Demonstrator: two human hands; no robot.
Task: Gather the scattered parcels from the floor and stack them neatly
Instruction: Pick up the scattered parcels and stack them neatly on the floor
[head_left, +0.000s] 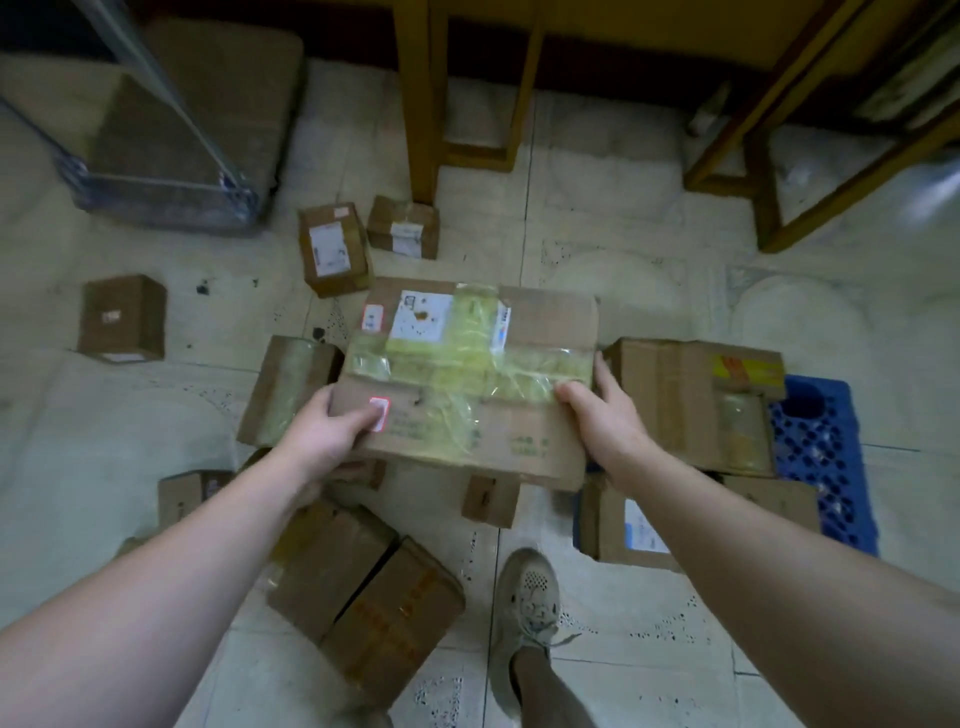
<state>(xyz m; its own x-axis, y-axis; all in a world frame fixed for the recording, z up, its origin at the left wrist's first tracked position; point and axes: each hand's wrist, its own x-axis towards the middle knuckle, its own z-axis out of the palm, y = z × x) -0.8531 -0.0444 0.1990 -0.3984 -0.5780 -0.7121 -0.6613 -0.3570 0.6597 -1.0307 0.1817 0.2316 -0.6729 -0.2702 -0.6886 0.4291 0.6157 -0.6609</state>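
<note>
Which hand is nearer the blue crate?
Right. The right hand grips the taped parcel's right edge, on the side toward the blue crate. The left hand holds the parcel's opposite edge, farther away.

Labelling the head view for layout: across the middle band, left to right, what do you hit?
Lone small box → tape-wrapped box → left hand → large taped parcel held in both hands → right hand → big box with a yellow label → blue crate.
</note>
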